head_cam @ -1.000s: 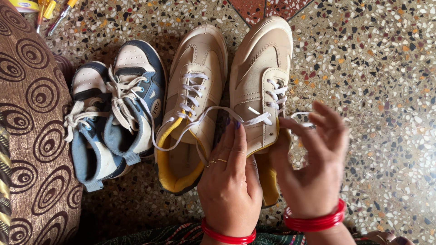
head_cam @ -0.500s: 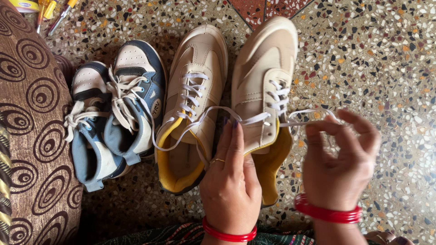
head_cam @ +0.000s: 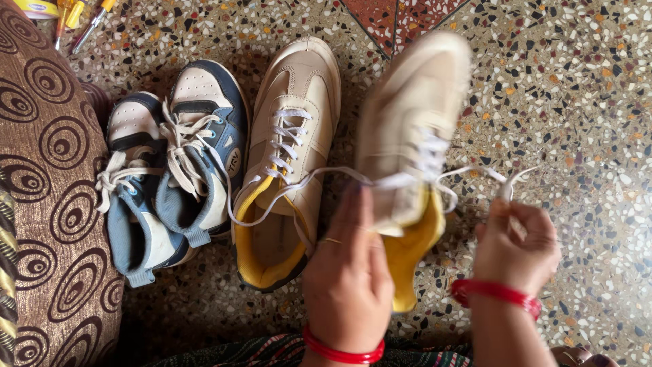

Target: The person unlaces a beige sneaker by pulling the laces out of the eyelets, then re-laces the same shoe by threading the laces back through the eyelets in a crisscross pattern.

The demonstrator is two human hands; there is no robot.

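The right hand's fingers are pinched together on the end of a white lace, drawing it out to the side of a cream shoe with a yellow lining; that shoe lies blurred on the speckled floor, toe pointing away. The left hand lies flat on the same shoe's near side, fingers together and stretched forward, a ring on one; whether they grip anything I cannot tell. Both wrists carry red bangles. Just left of the shoe sits its mate, a lace trailing from it across toward the left hand. Further left stand two small blue-and-white shoes, close together, beside a brown cushion patterned with circles. Some small tools lie at the far left corner.
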